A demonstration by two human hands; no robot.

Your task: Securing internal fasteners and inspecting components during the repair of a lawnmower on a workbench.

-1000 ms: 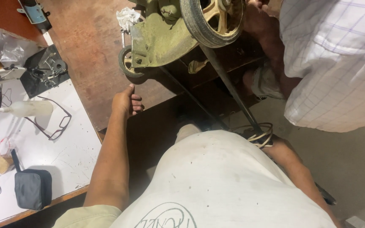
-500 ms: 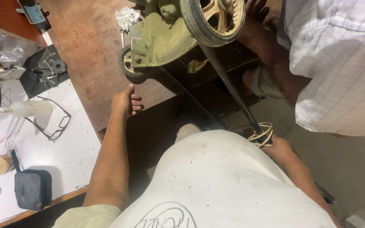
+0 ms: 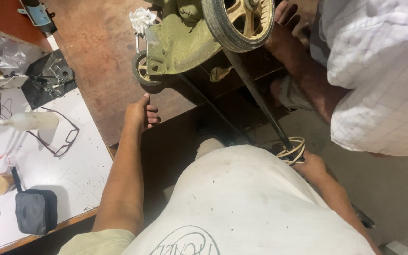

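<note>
A grubby olive-green mower (image 3: pixel 180 42) with tan-hubbed wheels is tipped on the bench; left hand (image 3: pixel 140 113) rests curled just below it, right hand (image 3: pixel 310 165) is wrapped round its black handle bar (image 3: pixel 256 94).

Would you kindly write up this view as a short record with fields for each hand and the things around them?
Left hand: fist resting on the brown table edge, beside the mower's small wheel
Right hand: at the dark handle bar, by the coiled pale cord
Machine: green mower tipped on the table, large wheel up
Other person: arm reaching toward the mower
White bench: glasses, squeeze bottle, dark pouch
</note>
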